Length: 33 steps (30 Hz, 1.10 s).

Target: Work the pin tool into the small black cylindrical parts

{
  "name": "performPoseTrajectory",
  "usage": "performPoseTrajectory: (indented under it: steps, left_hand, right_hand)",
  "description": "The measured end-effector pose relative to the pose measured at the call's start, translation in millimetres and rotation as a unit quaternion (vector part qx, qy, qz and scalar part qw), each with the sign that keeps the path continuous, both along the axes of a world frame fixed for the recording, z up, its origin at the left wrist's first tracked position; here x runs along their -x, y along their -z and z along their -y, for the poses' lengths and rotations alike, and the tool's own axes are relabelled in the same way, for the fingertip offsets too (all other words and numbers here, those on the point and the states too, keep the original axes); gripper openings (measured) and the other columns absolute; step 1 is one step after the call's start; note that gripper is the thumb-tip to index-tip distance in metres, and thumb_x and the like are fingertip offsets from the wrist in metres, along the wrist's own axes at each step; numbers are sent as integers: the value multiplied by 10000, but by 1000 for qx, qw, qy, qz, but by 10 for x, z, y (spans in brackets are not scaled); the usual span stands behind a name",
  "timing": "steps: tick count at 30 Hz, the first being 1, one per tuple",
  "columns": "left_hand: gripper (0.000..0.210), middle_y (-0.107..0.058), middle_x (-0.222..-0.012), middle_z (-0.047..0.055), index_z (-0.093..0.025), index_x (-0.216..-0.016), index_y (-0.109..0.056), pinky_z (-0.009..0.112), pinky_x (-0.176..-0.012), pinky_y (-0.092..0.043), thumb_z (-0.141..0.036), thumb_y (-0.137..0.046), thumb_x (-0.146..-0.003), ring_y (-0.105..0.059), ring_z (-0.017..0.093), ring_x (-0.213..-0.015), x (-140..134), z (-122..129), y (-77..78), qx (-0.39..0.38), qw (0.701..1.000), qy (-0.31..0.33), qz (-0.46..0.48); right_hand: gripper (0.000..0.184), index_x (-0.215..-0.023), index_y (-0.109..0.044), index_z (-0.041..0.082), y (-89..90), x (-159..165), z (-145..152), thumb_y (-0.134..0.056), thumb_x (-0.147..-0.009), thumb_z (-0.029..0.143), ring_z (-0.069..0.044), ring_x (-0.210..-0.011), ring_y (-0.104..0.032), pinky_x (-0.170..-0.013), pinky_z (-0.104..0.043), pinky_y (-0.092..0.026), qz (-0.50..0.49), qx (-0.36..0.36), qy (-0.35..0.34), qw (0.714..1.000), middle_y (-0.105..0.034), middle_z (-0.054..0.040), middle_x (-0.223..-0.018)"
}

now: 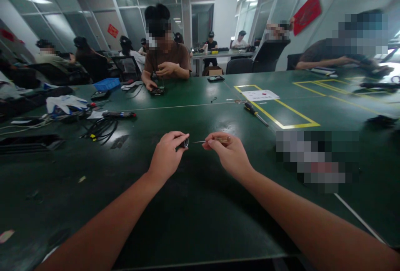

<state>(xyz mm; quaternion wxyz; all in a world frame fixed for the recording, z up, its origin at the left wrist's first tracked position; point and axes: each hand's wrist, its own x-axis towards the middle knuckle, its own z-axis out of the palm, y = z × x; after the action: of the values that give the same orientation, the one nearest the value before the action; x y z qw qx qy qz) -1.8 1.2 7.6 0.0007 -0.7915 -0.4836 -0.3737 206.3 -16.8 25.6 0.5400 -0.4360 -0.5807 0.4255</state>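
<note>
Far left on the green counter (187, 225), a long black tray (29, 142) lies near the edge of view, and just beyond it come white gloves (67, 104) with blue trim, heaped up. Moving right, black cables (100, 131) lie in a loose coil, a blue bin (106, 84) sits farther back, and a dark stick-shaped tool (118, 114) with a red tip lies near the coil.

Now the centre, and here's the left hand (165, 152): fingers closed in a pinch around a small dark round part (186, 142), held above the counter, its ringed opening turned to the right. Behind it, across the counter, a co-worker in a brown top (170, 56) has one hand down at a dark device (157, 91).

Over to the right hand (230, 152), and it's gripping a slim screwdriver (223, 139) by its amber handle, thin shaft aimed left straight at the round part, tip just short of it, a small gap between!

Farther right, a black-and-yellow screwdriver (251, 109) lies beside a white sheet (261, 95), yellow tape (296, 126) marks out a rectangle, and another co-worker (321, 54), badly blurred, leans in at the counter's far side.
</note>
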Motion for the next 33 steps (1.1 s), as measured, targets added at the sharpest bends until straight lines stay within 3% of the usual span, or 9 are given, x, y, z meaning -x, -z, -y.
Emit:
performPoseTrajectory:
  steps: [11, 21, 26, 33]
  left_hand:
    - [390, -730, -1175, 54, -225, -1182, -738, 383, -982, -564, -72, -752, -824, -683, 215, -1077, -18, 20, -7, 2, 999, 18, 33]
    - [348, -734, -1164, 47, -240, -1157, -745, 397, -976, -567, -92, -729, -842, -688, 217, -1065, -7, 20, -3, -10, 998, 6, 61]
    - [359, -733, -1168, 45, -231, -1163, -745, 391, -983, -559, -92, -742, -832, -686, 213, -1069, 0, 14, -14, -9, 997, -2, 72]
    - [359, -733, -1170, 48, -220, -1167, -745, 380, -982, -557, -89, -741, -833, -685, 209, -1071, 4, 14, -10, -6, 997, 0, 74]
  right_hand:
    - [125, -913, -729, 194, 46, 56, 15, -684, -861, 298, -205, -855, -763, -834, -361, -581, 12, -19, -43, 999, -797, -47, -869]
    - [270, -1045, -781, 175, 73, 21, 22, -675, -881, 361, -212, -917, -750, -936, -423, -557, -90, 54, -119, 987, -798, -80, -947]
    - [257, -1048, -802, 181, 118, 16, -10, -682, -871, 324, -173, -816, -691, -839, -365, -538, -66, 49, -104, 991, -765, -52, -859]
    - [260, -1048, -800, 179, 84, 32, 12, -689, -845, 297, -174, -862, -691, -880, -362, -517, -66, 52, -110, 990, -770, -48, -884]
